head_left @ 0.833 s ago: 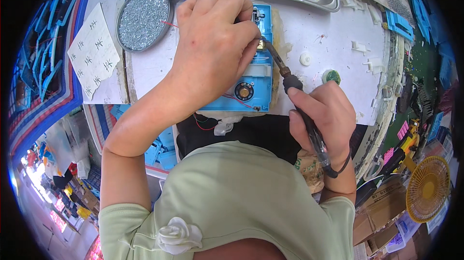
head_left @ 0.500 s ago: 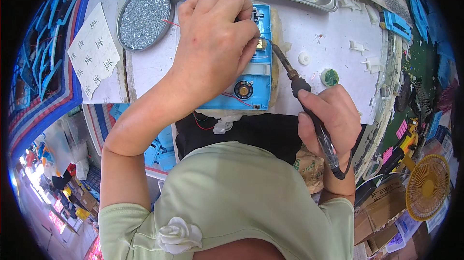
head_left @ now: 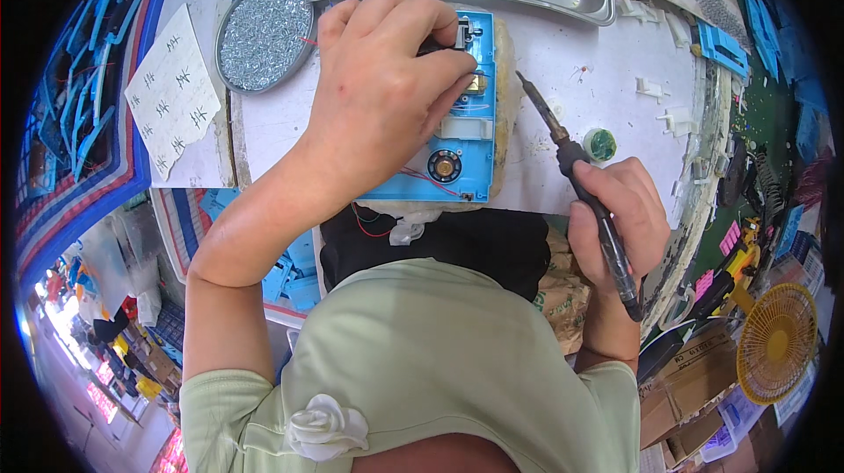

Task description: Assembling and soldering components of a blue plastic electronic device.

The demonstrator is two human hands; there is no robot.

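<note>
My left hand [head_left: 378, 90] reaches over a blue plastic housing [head_left: 479, 134], fingers bent and thumb pressed in near its upper part; whatever they hold is hidden beneath them. A small brass-coloured part [head_left: 476, 84] shows beside the thumb tip. Lower in the housing sit a white strip [head_left: 464, 127] and a round black speaker [head_left: 444, 166] with red wires. In my right hand [head_left: 635, 214] is a soldering iron [head_left: 573, 155], its tip pointing up and left, apart from the housing's right side. The housing lies on a yellowish, uneven pad [head_left: 504, 112].
A round dish of small metal screws [head_left: 264, 33] stands left of the housing, by a marked paper sheet [head_left: 171, 90]. Behind is a steel compartment tray [head_left: 527, 3]. A green-topped roll [head_left: 600, 144] and white plastic pieces [head_left: 677, 120] lie right. A yellow fan [head_left: 777, 344] stands lower right.
The soldering iron has drawn back right and down, its tip leaving the brass-coloured part. My right hand moved with it. My left hand has stayed over the housing, shifting only slightly.
</note>
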